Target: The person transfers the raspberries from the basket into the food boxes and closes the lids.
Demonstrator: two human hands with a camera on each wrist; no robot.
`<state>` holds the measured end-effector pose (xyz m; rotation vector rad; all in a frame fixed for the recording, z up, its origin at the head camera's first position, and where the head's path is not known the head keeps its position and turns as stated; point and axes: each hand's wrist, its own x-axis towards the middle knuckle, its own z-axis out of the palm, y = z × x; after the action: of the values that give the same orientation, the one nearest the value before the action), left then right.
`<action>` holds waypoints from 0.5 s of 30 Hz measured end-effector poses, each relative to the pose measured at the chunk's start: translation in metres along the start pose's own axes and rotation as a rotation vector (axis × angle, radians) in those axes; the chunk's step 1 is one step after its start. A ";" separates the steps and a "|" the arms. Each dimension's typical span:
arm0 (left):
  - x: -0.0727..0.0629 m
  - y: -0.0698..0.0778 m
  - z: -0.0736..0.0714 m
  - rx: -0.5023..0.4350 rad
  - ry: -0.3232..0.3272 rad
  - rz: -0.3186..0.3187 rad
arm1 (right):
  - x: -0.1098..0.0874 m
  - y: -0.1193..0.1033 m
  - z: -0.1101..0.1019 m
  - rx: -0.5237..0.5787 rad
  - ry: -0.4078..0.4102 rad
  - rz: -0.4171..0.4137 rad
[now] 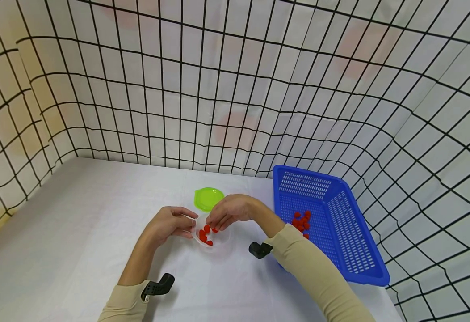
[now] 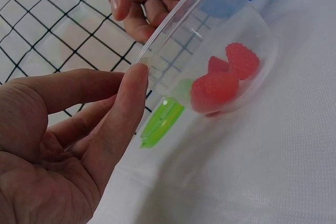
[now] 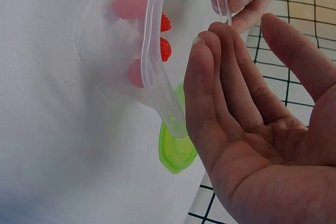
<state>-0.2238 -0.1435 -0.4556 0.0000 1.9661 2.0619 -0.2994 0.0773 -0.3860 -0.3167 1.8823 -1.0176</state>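
A clear plastic bowl [image 1: 224, 240] stands on the white cloth with several red raspberries [image 2: 214, 90] at its bottom. My left hand [image 1: 169, 226] pinches the bowl's rim between thumb and fingers, as the left wrist view shows closely. Over the bowl's opening hovers my right hand [image 1: 235, 210]. In the right wrist view its fingers [image 3: 199, 77] are extended and slightly bent, the thumb stands apart, and no object shows between them. Just behind the bowl lies a bright green lid [image 1: 209, 199], flat on the cloth.
To the right, a blue perforated plastic basket [image 1: 349, 223] holds a cluster of raspberries [image 1: 301, 221]. My right forearm reaches across its near-left side and hides part of it. Black wire mesh [image 1: 203, 89] encloses the table [image 1: 58, 250] at the back and sides.
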 end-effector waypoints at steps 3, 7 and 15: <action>0.000 0.000 0.000 0.000 -0.001 -0.002 | 0.000 0.000 0.000 0.005 -0.002 0.000; 0.000 0.001 0.000 -0.005 -0.001 -0.004 | 0.000 0.000 -0.001 0.016 -0.007 -0.003; 0.000 0.000 -0.001 0.006 0.000 -0.010 | -0.002 -0.001 -0.004 0.023 0.009 -0.014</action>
<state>-0.2243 -0.1444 -0.4557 -0.0086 1.9686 2.0500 -0.3015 0.0804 -0.3830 -0.3122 1.8777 -1.0514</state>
